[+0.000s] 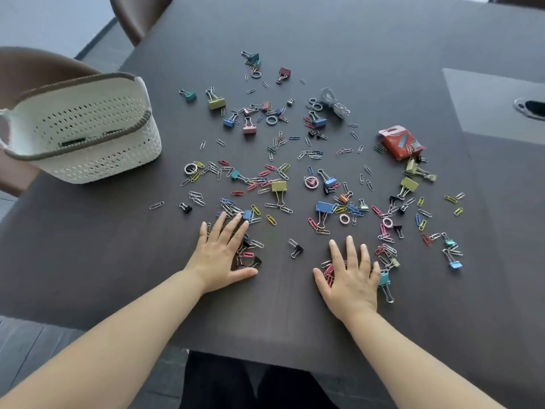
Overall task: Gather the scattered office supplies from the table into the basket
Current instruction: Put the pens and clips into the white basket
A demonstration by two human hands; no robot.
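Note:
Several coloured paper clips, binder clips and small rings lie scattered over the dark table (124, 276). A white perforated basket (88, 137) with a grey rim stands at the left. My left hand (221, 255) lies flat, fingers spread, palm down beside a cluster of paper clips and small black binder clips (247, 255). My right hand (351, 276) also lies flat with fingers apart, partly covering pink paper clips (328, 273); a teal binder clip (385, 283) touches its outer edge. A black binder clip (295, 248) sits between the hands. Neither hand holds anything.
A red packet of clips (399, 144) lies at the right, a coiled grey cable (333, 103) further back. Brown chairs (35, 66) stand behind the basket and at the far edge. A grey panel with a cable port (530, 109) is set into the table's right side.

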